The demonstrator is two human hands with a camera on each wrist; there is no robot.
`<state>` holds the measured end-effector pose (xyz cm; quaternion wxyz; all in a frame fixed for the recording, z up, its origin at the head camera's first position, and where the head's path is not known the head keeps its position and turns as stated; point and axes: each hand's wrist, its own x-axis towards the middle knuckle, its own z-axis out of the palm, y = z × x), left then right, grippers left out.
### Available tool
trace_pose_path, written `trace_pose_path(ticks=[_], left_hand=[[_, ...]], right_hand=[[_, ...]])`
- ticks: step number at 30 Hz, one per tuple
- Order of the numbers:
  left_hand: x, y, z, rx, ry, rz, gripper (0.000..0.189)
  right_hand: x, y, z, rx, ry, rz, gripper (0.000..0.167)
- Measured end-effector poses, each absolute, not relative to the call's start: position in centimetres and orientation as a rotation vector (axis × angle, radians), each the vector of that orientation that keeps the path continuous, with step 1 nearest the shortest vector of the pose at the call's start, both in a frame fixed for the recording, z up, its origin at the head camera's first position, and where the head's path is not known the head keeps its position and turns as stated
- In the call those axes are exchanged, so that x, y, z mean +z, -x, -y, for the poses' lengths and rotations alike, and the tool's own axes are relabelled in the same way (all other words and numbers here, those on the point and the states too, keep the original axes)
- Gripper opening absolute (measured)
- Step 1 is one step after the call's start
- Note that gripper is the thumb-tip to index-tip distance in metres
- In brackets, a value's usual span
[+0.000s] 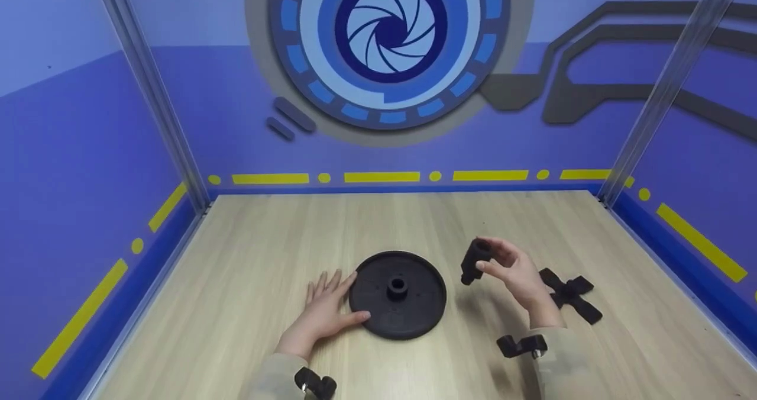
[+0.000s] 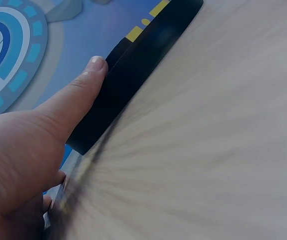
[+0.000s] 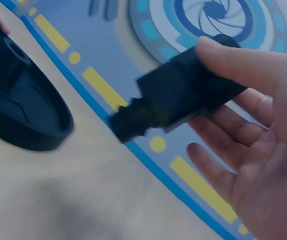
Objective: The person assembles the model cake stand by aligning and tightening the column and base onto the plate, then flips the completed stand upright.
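A round black dish-like disc (image 1: 378, 318) with a raised rim and a hollow central hub lies on the table. At its left side, my left hand (image 1: 322, 314) rests with fingers extended, the thumb and index finger touching the rim. The left wrist view has the thumb against the disc's edge (image 2: 128, 85). Right of the disc, my right hand (image 1: 520, 273) pinches a black stepped cylinder (image 1: 472, 260) above the table. The cylinder (image 3: 183, 87) is tilted, its narrow notched end pointing down and left, apart from the disc.
A black four-armed cross piece (image 1: 582, 308) lies on the wooden table (image 1: 266, 240), right of my right hand and partly behind the wrist. Blue printed walls (image 1: 355, 151) stand around the back and sides, with metal posts (image 1: 162, 104) at the corners.
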<state>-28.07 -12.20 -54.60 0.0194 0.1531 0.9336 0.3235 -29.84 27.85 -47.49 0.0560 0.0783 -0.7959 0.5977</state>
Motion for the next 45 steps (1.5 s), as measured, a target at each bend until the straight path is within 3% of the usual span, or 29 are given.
trace_pose_path(ticks=[8,16,45], left_hand=[[-54.5,28.0,12.2,1.0,-0.481,-2.905,0.098],[-54.4,28.0,12.1,0.986,-0.478,-2.909,0.098],[-54.6,28.2,12.2,0.99,-0.47,-2.904,0.097]], right_hand=[[-48.0,30.1,-25.0,1.937,-0.323,2.26,0.056],[-48.2,30.2,-23.1,2.009,-0.287,2.197,0.045],[-50.3,31.4,-14.2,2.162,-0.339,2.111,0.048]])
